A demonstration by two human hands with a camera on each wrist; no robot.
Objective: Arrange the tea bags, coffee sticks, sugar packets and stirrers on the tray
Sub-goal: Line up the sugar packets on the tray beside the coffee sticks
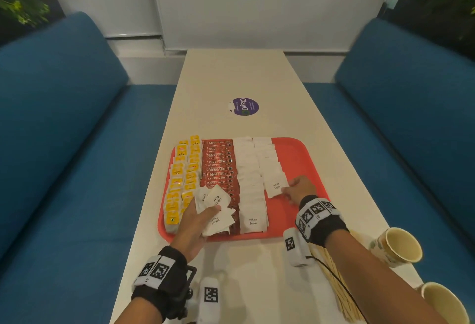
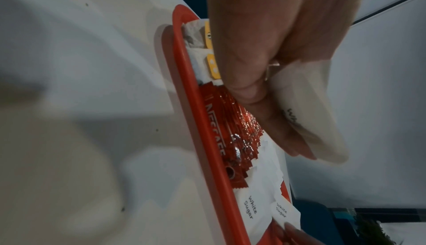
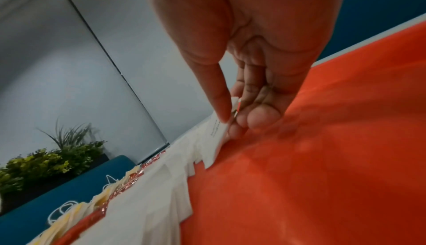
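A red tray (image 1: 305, 159) lies on the white table. It carries columns of yellow tea bags (image 1: 183, 177), red coffee sticks (image 1: 218, 167) and white sugar packets (image 1: 250, 182). My left hand (image 1: 198, 217) grips a loose bunch of sugar packets (image 1: 212, 199) over the tray's near left part; the bunch (image 2: 306, 114) shows in the left wrist view. My right hand (image 1: 295, 190) pinches the near edge of one sugar packet (image 1: 276, 186) at the end of the right sugar column; thumb and fingers close on that packet (image 3: 218, 126). Wooden stirrers (image 1: 336, 285) lie on the table under my right forearm.
Two paper cups (image 1: 401, 246) (image 1: 447, 305) stand at the table's near right edge. A purple round sticker (image 1: 243, 106) sits mid-table beyond the tray. Blue sofas (image 1: 64, 118) flank the table on both sides. The tray's right strip is bare red.
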